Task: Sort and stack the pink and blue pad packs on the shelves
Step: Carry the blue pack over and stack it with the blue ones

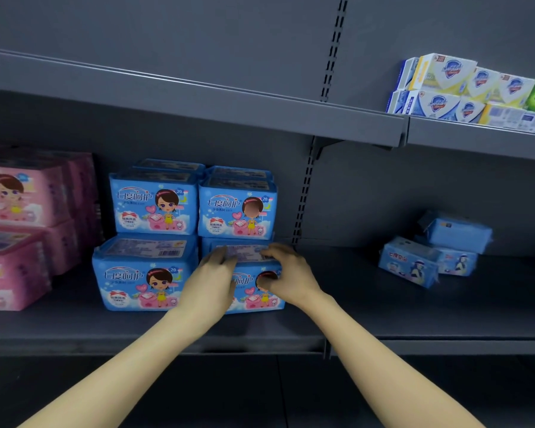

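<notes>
The left hand lies against the near left face of the lower right blue pack, its fingers hooked over the pack's top edge. The right hand is at the pack's right top corner, fingers curled over the top and thumb on the near face. Both hands close their grip on this one pack. The pack sits on the shelf, touching the lower left blue pack beside it and bearing the upper right blue pack.

The packs are soft, pillow-shaped blocks in glossy plastic film, with rounded corners and pinched seams. The shelf and the upper shelf are flat, matt grey metal, and a slotted upright runs down the back wall.

At the far left the pink packs stand stacked two high. They show a cartoon girl on a pink ground, and their print is blurred. Next come four blue packs in two columns, with the upper left blue pack on the lower one. More blue packs lie behind the top row. Each near face carries white lettering, a dark-haired cartoon girl, pink hearts and a "20" badge. The tops show a printed label with a barcode.

Well to the right lie smaller blue packs, one tilted on top. Boxed soaps in white, blue, yellow and green sit on the upper right shelf.
</notes>
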### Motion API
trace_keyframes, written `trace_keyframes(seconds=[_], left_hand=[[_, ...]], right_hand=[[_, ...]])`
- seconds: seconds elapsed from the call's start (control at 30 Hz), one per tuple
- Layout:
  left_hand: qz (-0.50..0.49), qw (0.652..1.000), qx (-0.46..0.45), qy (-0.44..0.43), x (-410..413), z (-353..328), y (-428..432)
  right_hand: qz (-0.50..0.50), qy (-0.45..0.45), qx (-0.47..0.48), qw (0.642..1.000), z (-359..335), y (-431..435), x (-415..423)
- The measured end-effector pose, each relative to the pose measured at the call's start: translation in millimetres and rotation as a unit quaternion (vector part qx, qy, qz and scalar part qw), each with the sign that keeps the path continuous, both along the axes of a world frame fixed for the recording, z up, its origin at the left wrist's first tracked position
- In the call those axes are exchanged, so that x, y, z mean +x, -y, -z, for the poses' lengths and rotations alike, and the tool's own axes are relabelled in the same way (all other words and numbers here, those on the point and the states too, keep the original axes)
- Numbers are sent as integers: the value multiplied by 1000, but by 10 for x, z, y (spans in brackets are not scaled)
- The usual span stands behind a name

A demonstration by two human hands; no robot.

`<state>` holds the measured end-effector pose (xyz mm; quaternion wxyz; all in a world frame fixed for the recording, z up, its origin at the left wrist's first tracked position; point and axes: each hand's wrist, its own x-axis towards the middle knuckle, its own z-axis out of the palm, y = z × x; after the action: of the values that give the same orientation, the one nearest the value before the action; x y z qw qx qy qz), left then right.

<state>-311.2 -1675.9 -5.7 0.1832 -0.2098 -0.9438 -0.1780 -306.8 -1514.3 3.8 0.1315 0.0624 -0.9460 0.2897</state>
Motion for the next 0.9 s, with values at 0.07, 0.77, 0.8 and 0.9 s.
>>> trace_keyframes(seconds=[0.07, 0.77, 0.8, 0.9], left_hand=[[-15, 1000, -18, -11, -9, 3, 22], [-44, 983, -104, -146, -253, 153, 192], [-45, 983, -102, -148, -256, 156, 193], [-45, 982, -96, -156, -259, 159, 193]], right_hand=[[-1, -3, 1, 1000, 1, 23, -6], [19, -20, 30, 999, 90, 232, -115], [19, -21, 34, 999, 96, 237, -116], [21, -21, 46, 998, 109, 240, -121]])
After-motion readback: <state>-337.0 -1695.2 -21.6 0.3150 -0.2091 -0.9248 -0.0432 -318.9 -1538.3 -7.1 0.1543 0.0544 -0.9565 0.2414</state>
